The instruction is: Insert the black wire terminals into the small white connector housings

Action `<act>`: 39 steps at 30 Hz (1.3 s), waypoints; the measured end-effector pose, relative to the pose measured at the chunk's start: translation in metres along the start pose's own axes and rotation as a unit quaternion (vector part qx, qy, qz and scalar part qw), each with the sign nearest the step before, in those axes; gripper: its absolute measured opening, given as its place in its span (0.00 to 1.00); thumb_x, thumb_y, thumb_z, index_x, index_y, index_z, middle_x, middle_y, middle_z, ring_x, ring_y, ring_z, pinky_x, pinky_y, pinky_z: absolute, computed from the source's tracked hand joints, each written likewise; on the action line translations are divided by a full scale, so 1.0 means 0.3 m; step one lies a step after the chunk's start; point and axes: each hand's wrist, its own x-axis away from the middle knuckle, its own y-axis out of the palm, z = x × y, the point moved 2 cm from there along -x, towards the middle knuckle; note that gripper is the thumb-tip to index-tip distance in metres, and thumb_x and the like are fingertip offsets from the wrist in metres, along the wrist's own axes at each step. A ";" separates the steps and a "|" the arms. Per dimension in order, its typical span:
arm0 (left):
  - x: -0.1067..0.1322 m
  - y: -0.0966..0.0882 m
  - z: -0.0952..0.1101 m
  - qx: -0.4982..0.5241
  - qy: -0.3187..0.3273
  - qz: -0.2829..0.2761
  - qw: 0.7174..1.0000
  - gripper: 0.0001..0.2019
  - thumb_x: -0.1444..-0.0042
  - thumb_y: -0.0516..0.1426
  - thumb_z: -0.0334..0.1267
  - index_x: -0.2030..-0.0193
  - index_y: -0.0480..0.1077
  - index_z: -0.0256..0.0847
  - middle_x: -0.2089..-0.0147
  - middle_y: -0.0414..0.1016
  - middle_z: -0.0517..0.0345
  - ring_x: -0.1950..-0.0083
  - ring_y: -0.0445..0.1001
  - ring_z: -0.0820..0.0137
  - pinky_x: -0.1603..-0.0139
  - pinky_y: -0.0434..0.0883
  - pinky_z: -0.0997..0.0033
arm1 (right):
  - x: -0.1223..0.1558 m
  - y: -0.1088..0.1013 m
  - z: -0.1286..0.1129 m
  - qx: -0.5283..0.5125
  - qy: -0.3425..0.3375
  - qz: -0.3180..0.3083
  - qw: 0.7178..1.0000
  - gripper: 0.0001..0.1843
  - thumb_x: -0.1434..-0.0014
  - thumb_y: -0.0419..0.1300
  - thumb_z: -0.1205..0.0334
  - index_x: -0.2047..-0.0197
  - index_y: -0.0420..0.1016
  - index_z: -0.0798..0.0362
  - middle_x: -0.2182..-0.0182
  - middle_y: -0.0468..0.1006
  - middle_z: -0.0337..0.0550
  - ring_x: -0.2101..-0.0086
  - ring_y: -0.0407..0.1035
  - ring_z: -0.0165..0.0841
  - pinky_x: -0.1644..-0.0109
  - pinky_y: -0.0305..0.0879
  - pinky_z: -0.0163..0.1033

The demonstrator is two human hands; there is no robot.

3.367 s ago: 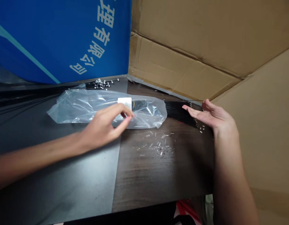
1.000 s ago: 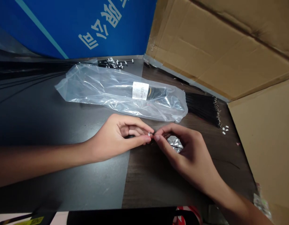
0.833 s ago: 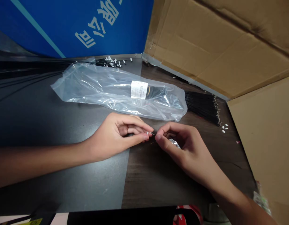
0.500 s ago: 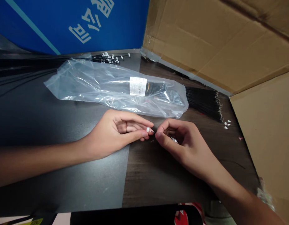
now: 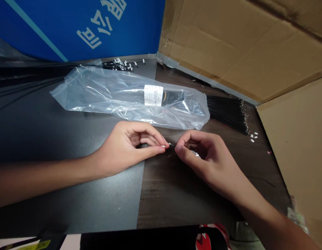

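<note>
Left hand point(image 5: 127, 142): clenched into a pinch, thumb and fingers closed on a small white plastic piece point(image 5: 163, 147) at the fingertips. Thin black wire point(image 5: 171, 143): running out of the pinch toward the right hand, its end just beside the right thumb. Right hand point(image 5: 206, 156): curled, thumb and index finger raised close to the wire; grip on the wire impossible to confirm. Crumpled foil point(image 5: 195, 153): partly hidden behind the curled right fingers — held or lying on the table, not determinable.

Above both hands, a clear plastic bag point(image 5: 129, 100) with a white label point(image 5: 152, 95), black wires visible inside. Past the bag's right end, a black wire bundle point(image 5: 226, 113) with a few white pieces point(image 5: 253, 137) just beside its tips. Behind the bag, more wire ends with white pieces point(image 5: 119, 64). Under everything, a dark tabletop point(image 5: 176, 205) — backed by cardboard point(image 5: 228, 45) and a blue panel point(image 5: 72, 27).
</note>
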 end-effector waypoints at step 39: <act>-0.001 -0.013 0.000 0.080 -0.041 -0.050 0.995 0.08 0.42 0.64 0.21 0.57 0.73 0.31 0.63 0.85 0.54 0.63 0.84 0.77 0.58 0.82 0.84 | -0.004 0.013 0.013 -0.008 0.037 -0.022 0.999 0.07 0.40 0.66 0.62 0.66 0.77 0.58 0.72 0.75 0.38 0.72 0.65 0.20 0.67 0.62 0.25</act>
